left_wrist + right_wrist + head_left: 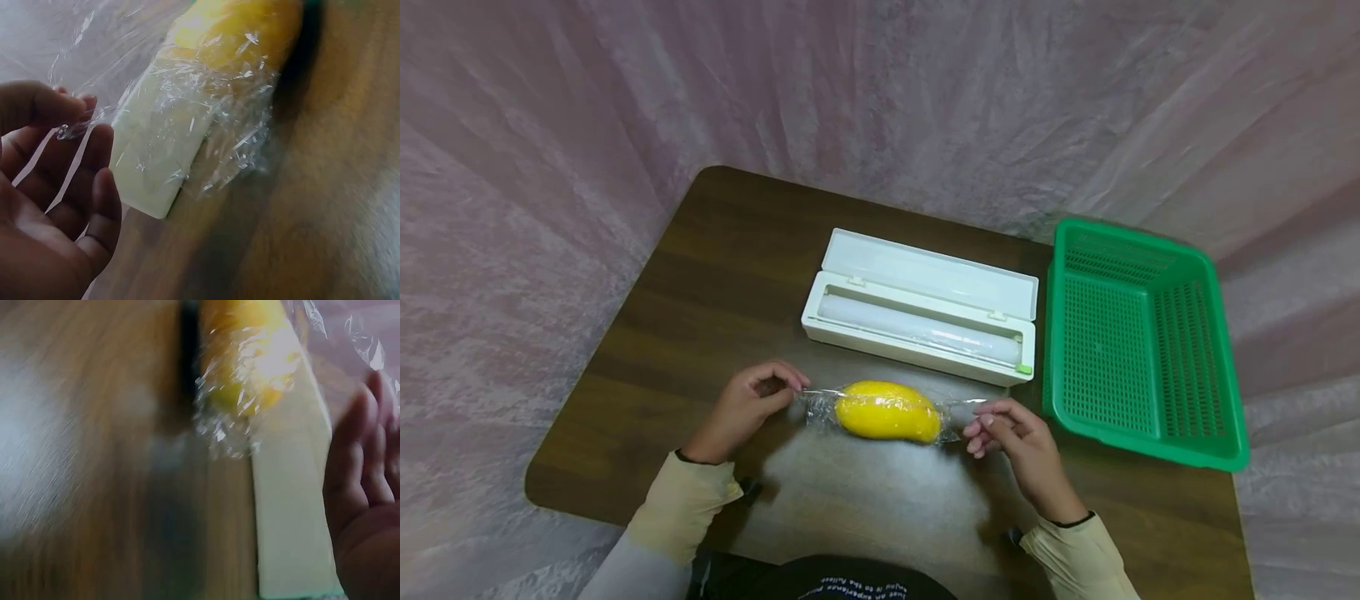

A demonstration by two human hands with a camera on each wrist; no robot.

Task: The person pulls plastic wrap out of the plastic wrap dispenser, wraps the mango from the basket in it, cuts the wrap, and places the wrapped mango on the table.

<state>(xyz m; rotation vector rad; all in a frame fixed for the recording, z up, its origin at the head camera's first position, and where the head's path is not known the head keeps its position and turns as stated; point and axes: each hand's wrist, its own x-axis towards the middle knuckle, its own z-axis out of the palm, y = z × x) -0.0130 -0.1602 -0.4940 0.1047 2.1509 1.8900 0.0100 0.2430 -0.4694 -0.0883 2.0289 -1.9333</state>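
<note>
A yellow mango (887,411) lies in the middle, with clear cling film (822,408) wrapped over it. Between thumb and fingertips, my left hand (751,405) pinches the film's left end; the left wrist view shows the bunched film (78,127) at the fingertips. On the other side my right hand (1018,446) grips the film's right end near the thumb and forefinger. In the right wrist view that thumb is hidden, while the fingers (353,469) show beside the film. Both hands are apart from the mango itself.
Just behind the mango stands a white cling film box (917,367), lid (928,271) raised, a film roll (917,327) inside. A green slatted basket (1105,358) sits to the right. Everything rests on a brown wooden table (700,292), with pinkish curtains (880,100) behind it.
</note>
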